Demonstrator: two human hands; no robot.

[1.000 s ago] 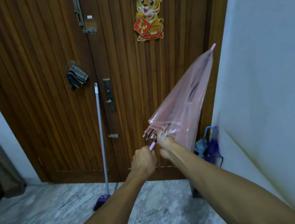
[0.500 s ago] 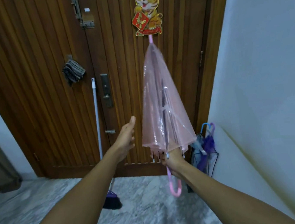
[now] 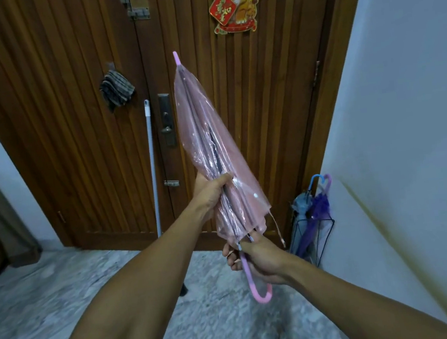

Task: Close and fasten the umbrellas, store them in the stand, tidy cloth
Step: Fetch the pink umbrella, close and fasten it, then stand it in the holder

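A single wide-angle view looks from the person's head, forward and slightly down along both bare forearms. The left hand (image 3: 210,191) and right hand (image 3: 257,257) sit close, near the middle of the frame. Beyond the hands the brown slatted wooden door (image 3: 78,130) faces the camera; below them runs the grey marbled stone floor (image 3: 51,308). Edges bend from lens distortion.
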